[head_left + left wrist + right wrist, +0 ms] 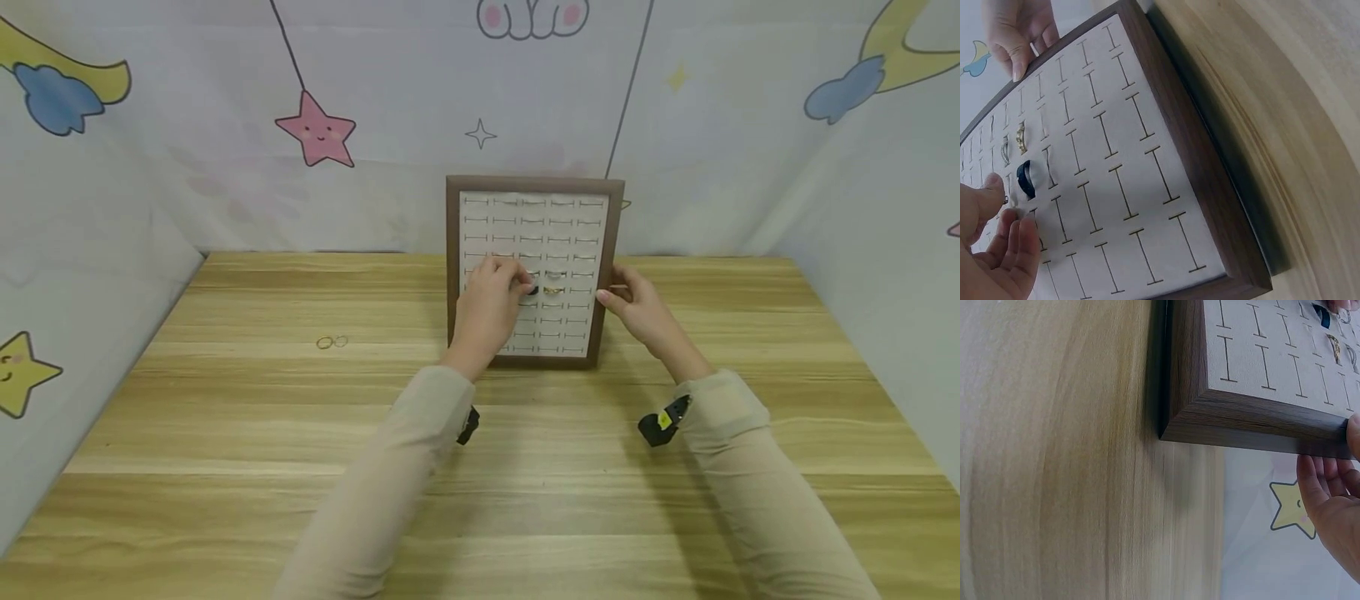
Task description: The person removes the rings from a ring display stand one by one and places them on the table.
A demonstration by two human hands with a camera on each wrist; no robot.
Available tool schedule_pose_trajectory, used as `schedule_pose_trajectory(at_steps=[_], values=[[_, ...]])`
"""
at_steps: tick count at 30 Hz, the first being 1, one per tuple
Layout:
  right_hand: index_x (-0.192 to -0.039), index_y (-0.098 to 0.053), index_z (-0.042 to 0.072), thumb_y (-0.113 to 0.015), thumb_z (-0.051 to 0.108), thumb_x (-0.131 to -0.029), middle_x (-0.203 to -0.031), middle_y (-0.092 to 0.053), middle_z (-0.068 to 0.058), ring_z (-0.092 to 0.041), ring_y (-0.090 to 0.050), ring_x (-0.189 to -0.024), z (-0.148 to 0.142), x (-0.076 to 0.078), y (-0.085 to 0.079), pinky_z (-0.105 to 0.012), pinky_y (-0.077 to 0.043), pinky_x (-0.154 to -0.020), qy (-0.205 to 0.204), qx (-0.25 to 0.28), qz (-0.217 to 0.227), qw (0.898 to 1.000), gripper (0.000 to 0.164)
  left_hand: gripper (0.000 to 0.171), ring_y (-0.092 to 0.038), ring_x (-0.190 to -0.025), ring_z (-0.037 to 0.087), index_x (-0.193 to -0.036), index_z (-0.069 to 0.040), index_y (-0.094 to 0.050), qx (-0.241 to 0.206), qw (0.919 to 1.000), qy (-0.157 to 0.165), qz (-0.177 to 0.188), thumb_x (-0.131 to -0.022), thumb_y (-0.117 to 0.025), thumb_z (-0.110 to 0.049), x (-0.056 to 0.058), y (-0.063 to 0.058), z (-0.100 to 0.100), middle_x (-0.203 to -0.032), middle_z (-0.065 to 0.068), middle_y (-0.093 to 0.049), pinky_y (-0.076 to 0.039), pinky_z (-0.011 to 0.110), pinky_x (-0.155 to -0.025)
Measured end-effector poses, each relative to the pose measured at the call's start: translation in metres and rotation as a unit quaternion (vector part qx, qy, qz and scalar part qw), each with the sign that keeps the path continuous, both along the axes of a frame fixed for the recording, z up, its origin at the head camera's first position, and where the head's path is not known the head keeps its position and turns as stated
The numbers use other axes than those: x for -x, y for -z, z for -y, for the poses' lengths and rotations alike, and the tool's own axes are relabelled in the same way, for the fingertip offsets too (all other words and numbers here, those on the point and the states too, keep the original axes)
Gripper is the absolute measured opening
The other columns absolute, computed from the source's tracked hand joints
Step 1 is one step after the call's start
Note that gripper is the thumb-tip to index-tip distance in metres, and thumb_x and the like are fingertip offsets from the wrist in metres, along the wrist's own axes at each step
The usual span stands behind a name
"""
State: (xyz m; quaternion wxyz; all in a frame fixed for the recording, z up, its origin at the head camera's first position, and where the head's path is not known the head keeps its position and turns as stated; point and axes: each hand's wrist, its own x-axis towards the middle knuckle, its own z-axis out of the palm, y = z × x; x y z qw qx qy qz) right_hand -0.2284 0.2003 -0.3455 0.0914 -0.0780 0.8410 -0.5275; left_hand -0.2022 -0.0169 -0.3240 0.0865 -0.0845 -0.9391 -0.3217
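The ring display board [536, 185] stands on the tabletop [225, 467], right of centre in the head view, its slotted white face toward the camera and its brown frame around it. Three rings are seated near the middle of the face: a black ring [1024, 180], a gold ring [1021, 137] and a silver ring [1004, 150]. In the head view, the gold ring is directly right of the black ring, and the silver ring is directly above the gold ring.

The left hand [487, 308] is in front of the left half of the face. Its thumb and fingers pinch a small silvery piece [1005, 199] just above the black ring; the piece is mostly hidden, and its full shape cannot be told. The right hand [641, 312] grips the right side of the frame, thumb at the front edge, fingers behind.

A loose gold ring [324, 347] and a loose silver ring [341, 347] lie side by side on the tabletop, left of centre, well apart from the board. Each beige sleeve carries a black wrist device [660, 428]. A printed cloth [405, 100] covers the background; a pink star [317, 131] appears at upper left.
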Motion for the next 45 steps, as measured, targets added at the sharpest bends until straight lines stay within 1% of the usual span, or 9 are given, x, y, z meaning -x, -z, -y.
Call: schedule_pose_trajectory(at_steps=[5, 9, 12, 16, 24, 30, 35, 41, 45], values=[[-0.147, -0.016, -0.010, -0.042, 0.008, -0.101, -0.147, -0.031, -0.030, -0.042, -0.033, -0.139, -0.001, 0.000, 0.001, -0.051, -0.030, -0.115, -0.001, 0.001, 0.000, 1.000, 0.056, 0.013, -0.062, -0.098, 0.015, -0.102, -0.016, -0.065, -0.037, 0.9993, 0.001, 0.001, -0.095, -0.059, -0.025, -0.001, -0.003, 0.005, -0.107, 0.000, -0.065, -0.054, 0.033, -0.080], [-0.147, -0.016, -0.010, -0.042, 0.008, -0.101, -0.147, -0.030, -0.030, -0.042, -0.032, -0.139, -0.001, 0.000, 0.000, -0.051, -0.030, -0.115, -0.001, 0.001, 0.000, 1.000, 0.056, 0.016, -0.065, -0.098, 0.016, -0.106, -0.013, -0.065, -0.067, 0.9971, -0.004, -0.035, -0.093, -0.061, -0.023, -0.002, -0.006, 0.012, -0.109, 0.002, -0.068, -0.054, 0.031, -0.083], [-0.148, -0.016, -0.009, -0.042, 0.009, -0.101, -0.148, -0.030, -0.030, -0.042, -0.032, -0.139, 0.000, 0.000, 0.000, -0.051, -0.030, -0.115, -0.002, 0.002, 0.002, 1.000, 0.056, 0.022, -0.064, -0.100, 0.019, -0.112, -0.010, -0.063, -0.098, 0.9936, -0.009, -0.056, -0.093, -0.062, -0.021, -0.001, -0.008, 0.019, -0.115, 0.004, -0.067, -0.054, 0.031, -0.085], [-0.148, -0.016, -0.008, -0.043, 0.009, -0.101, -0.148, -0.030, -0.030, -0.042, -0.031, -0.139, 0.000, 0.000, 0.000, -0.051, -0.029, -0.115, -0.003, 0.003, 0.003, 1.000, 0.057, 0.029, -0.061, -0.099, 0.020, -0.120, -0.011, -0.061, -0.124, 0.9906, -0.027, -0.049, -0.093, -0.062, -0.022, -0.002, -0.011, 0.032, -0.119, 0.004, -0.064, -0.053, 0.032, -0.081], [-0.148, -0.016, -0.009, -0.043, 0.009, -0.101, -0.147, -0.031, -0.030, -0.041, -0.031, -0.139, 0.000, 0.001, 0.001, -0.051, -0.029, -0.115, -0.002, 0.004, 0.003, 1.000, 0.057, 0.036, -0.059, -0.106, 0.022, -0.126, -0.012, -0.060, -0.137, 0.9865, -0.085, -0.030, -0.093, -0.062, -0.026, 0.000, -0.012, 0.072, -0.123, 0.006, -0.062, -0.053, 0.037, -0.079], [-0.147, -0.019, -0.009, -0.043, 0.008, -0.101, -0.147, -0.031, -0.030, -0.041, -0.034, -0.138, 0.000, 0.001, 0.002, -0.050, -0.031, -0.115, -0.001, -0.001, -0.004, 1.000, 0.055, 0.038, -0.058, -0.107, 0.028, -0.129, -0.008, -0.059, -0.125, 0.9845, -0.122, -0.018, -0.094, -0.061, -0.024, -0.002, 0.001, 0.112, -0.126, 0.011, -0.060, -0.050, 0.043, -0.080], [-0.147, -0.018, -0.009, -0.043, 0.009, -0.101, -0.148, -0.030, -0.029, -0.042, -0.033, -0.138, 0.000, 0.001, 0.001, -0.051, -0.031, -0.115, -0.003, -0.005, -0.004, 1.000, 0.055, 0.038, -0.056, -0.107, 0.032, -0.132, -0.007, -0.056, -0.103, 0.9834, -0.149, 0.009, -0.097, -0.057, -0.022, -0.005, 0.014, 0.144, -0.129, 0.016, -0.057, -0.050, 0.045, -0.083], [-0.147, -0.019, -0.009, -0.044, 0.009, -0.101, -0.148, -0.031, -0.029, -0.042, -0.034, -0.137, 0.000, 0.000, 0.000, -0.050, -0.031, -0.114, -0.001, -0.012, -0.005, 1.000, 0.055, 0.039, -0.053, -0.111, 0.033, -0.134, -0.007, -0.054, -0.104, 0.9736, -0.196, 0.055, -0.098, -0.054, -0.021, -0.014, 0.024, 0.181, -0.134, 0.017, -0.053, -0.048, 0.043, -0.083], [-0.147, -0.019, -0.009, -0.043, 0.009, -0.101, -0.148, -0.031, -0.030, -0.042, -0.034, -0.137, 0.000, 0.000, 0.000, -0.051, -0.031, -0.114, 0.000, -0.015, -0.005, 1.000, 0.055, 0.040, -0.052, -0.114, 0.035, -0.136, -0.006, -0.051, -0.096, 0.9685, -0.215, 0.082, -0.099, -0.052, -0.020, -0.021, 0.031, 0.203, -0.138, 0.019, -0.052, -0.047, 0.044, -0.085]])
